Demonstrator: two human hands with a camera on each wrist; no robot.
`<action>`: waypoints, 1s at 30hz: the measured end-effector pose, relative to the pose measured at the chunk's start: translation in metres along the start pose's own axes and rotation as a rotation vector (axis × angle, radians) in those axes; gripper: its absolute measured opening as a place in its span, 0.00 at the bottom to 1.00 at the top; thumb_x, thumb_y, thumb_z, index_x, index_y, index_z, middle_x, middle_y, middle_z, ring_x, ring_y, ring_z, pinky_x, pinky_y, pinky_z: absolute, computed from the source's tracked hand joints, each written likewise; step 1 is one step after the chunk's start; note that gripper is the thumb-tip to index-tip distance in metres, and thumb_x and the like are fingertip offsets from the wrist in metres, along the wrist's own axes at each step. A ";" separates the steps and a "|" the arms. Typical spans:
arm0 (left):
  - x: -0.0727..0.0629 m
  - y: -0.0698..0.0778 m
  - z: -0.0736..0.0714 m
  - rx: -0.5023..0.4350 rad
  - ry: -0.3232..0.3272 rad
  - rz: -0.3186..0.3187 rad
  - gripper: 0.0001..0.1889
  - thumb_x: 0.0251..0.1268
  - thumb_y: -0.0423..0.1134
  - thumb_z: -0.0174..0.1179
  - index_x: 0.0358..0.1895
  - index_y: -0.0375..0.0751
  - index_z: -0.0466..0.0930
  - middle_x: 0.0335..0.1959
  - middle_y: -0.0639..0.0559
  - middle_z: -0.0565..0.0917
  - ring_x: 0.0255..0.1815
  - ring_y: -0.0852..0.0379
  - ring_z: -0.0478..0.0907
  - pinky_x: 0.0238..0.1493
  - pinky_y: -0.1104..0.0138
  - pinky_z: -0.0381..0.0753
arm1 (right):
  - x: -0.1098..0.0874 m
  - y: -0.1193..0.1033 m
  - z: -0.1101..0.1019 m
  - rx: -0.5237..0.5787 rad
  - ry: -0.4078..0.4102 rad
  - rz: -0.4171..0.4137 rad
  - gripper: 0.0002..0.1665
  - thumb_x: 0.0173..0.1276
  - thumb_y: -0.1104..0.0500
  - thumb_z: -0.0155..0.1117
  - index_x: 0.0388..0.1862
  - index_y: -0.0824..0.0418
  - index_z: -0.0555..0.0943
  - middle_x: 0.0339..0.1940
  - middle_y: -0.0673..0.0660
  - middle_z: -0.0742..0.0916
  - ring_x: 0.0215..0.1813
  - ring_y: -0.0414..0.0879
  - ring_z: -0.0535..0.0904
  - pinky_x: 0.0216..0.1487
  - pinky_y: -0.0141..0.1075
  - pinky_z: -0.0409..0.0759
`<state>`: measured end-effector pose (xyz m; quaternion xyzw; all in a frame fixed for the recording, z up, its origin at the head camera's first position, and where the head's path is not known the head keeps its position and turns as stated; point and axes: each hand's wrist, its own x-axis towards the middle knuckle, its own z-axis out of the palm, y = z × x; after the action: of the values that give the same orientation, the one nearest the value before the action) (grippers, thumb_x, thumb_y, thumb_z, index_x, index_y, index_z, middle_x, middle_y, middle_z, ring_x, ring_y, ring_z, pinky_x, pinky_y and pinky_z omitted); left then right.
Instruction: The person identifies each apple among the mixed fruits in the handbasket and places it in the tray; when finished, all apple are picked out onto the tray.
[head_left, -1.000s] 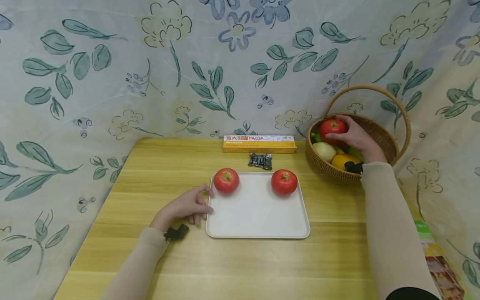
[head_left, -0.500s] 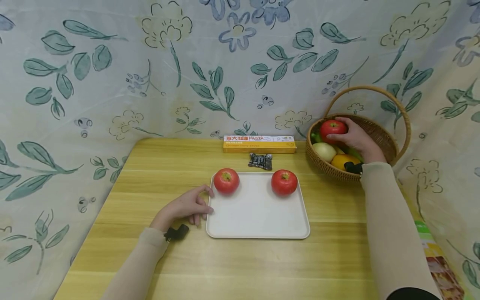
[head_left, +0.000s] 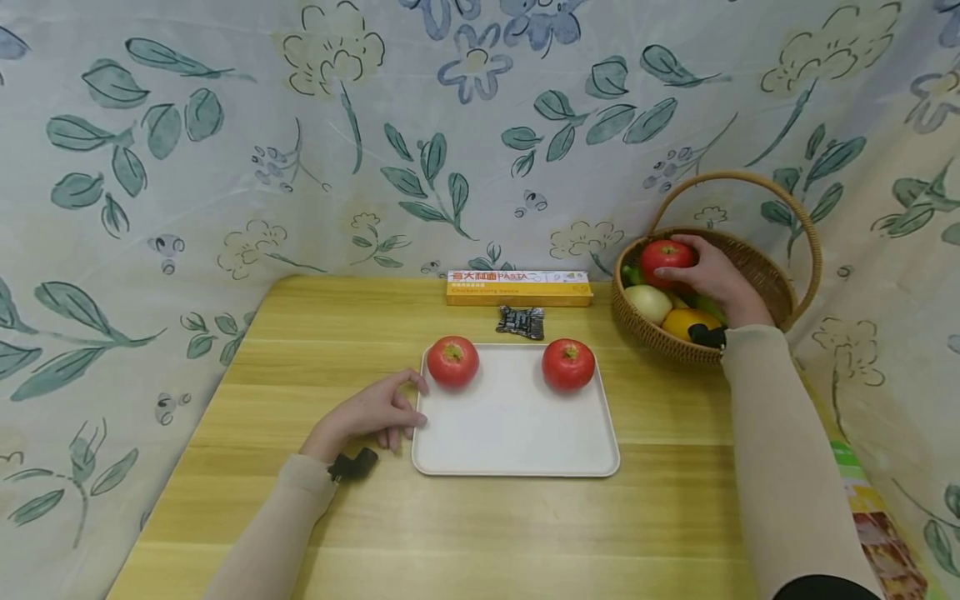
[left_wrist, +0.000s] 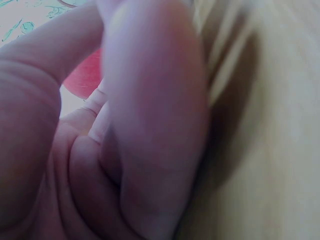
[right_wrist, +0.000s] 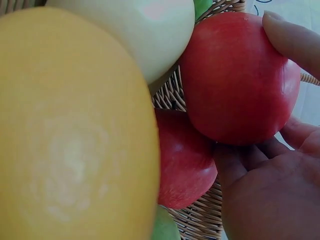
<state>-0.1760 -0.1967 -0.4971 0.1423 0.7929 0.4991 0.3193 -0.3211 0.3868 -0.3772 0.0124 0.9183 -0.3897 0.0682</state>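
In the head view my right hand (head_left: 716, 277) holds a red apple (head_left: 666, 260) in the wicker basket (head_left: 757, 250), thumb on one side and fingers on the other. The right wrist view shows this apple (right_wrist: 240, 80) against another red fruit (right_wrist: 182, 160), beside a large yellow-orange fruit (right_wrist: 75, 130) and a pale round one (right_wrist: 145, 30). My left hand (head_left: 367, 414) rests at the left edge of the white tray (head_left: 517, 433), thumb and forefinger touching its rim, fingers loosely bent. Two red apples sit on the tray, one at the back left (head_left: 453, 362), one at the back right (head_left: 568, 365).
Behind the tray lie a black crinkled packet (head_left: 521, 322) and a yellow and white pasta box (head_left: 519, 288). The basket's tall handle (head_left: 813, 242) arches over its right side. A floral cloth (head_left: 337, 167) hangs behind the wooden table (head_left: 525, 533). A colourful package (head_left: 881, 533) is at lower right.
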 end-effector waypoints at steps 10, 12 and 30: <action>0.001 0.001 0.001 -0.005 0.000 -0.007 0.28 0.69 0.44 0.73 0.64 0.45 0.68 0.25 0.49 0.87 0.14 0.55 0.82 0.16 0.69 0.79 | -0.010 -0.014 -0.004 -0.045 0.017 0.003 0.62 0.72 0.35 0.70 0.89 0.57 0.47 0.86 0.74 0.58 0.78 0.74 0.61 0.79 0.72 0.61; 0.001 0.001 0.000 -0.008 -0.001 -0.008 0.28 0.69 0.44 0.74 0.64 0.45 0.68 0.25 0.49 0.87 0.15 0.55 0.82 0.16 0.69 0.79 | -0.015 -0.021 -0.005 -0.053 0.023 0.003 0.63 0.71 0.34 0.70 0.90 0.55 0.47 0.86 0.73 0.58 0.78 0.74 0.60 0.78 0.73 0.61; 0.002 0.001 0.000 -0.015 -0.008 -0.008 0.28 0.69 0.44 0.73 0.64 0.45 0.68 0.25 0.49 0.87 0.15 0.55 0.83 0.16 0.69 0.79 | -0.089 -0.104 0.025 0.014 0.045 -0.224 0.52 0.72 0.52 0.75 0.87 0.48 0.56 0.84 0.62 0.66 0.78 0.65 0.66 0.76 0.52 0.77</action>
<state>-0.1774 -0.1956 -0.4968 0.1388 0.7885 0.5030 0.3256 -0.2378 0.2997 -0.3082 -0.0809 0.9126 -0.4008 0.0033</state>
